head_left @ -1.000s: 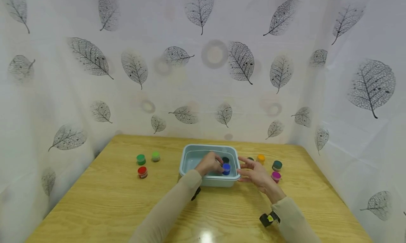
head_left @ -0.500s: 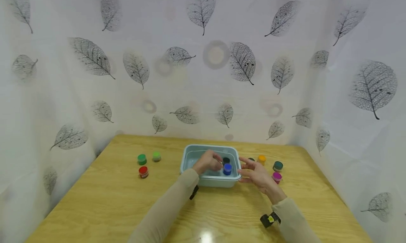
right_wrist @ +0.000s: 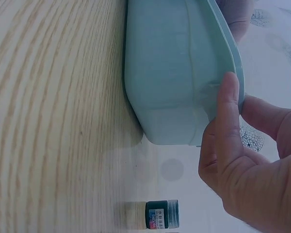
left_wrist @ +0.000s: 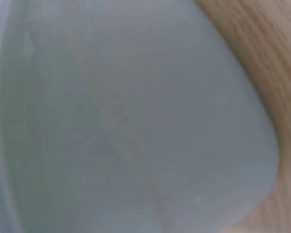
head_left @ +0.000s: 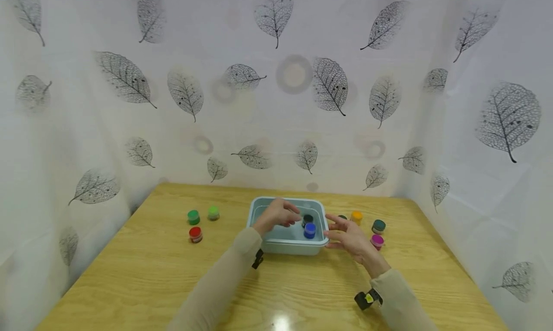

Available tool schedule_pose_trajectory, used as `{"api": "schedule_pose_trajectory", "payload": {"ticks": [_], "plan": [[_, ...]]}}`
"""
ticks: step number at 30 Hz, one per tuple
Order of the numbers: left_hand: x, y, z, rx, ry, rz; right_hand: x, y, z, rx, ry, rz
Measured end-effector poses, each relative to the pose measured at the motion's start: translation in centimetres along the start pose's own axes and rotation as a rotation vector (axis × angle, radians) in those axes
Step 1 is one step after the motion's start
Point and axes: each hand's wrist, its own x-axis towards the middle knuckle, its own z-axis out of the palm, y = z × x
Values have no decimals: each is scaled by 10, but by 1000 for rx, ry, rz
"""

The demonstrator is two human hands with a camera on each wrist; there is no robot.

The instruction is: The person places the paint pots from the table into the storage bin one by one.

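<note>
A pale blue plastic tub (head_left: 287,248) stands at the middle of the table. Inside, toward its right end, sit a blue paint jar (head_left: 309,230) and a black paint jar (head_left: 307,219). Over the tub's left half, my left hand (head_left: 278,215) has loosely bent fingers with nothing between them, just left of the black jar. My right hand (head_left: 352,239) holds the tub's right rim by the fingertips. In the right wrist view, one finger (right_wrist: 228,104) lies along the outer wall while another reaches the rim from above. The left wrist view shows only the tub's outer wall (left_wrist: 150,111) and table.
Green (head_left: 193,217), light green (head_left: 213,213) and red paint jars (head_left: 196,234) stand left of the tub. Orange (head_left: 356,218), dark teal (head_left: 378,226) and magenta jars (head_left: 377,242) are on the right, with a dark green jar (head_left: 342,218) partly behind my right hand. A leaf-print curtain (head_left: 242,115) hangs behind.
My left hand has moved left and up, away from the jars in the tub, so the black jar shows more fully. My right hand and the tub stay put.
</note>
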Motion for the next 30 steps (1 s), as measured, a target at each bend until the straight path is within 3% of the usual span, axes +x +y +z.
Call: {"api": "schedule_pose_trajectory", "payload": {"ticks": [8, 17, 30], "plan": [[-10, 4, -33, 118, 5, 45, 0, -1, 0, -8, -6, -10], [-18, 9, -58, 85, 12, 69, 0, -2, 0, 0, -1, -6], [-33, -11, -91, 52, 25, 20, 0, -1, 0, 4, -2, 4]]}}
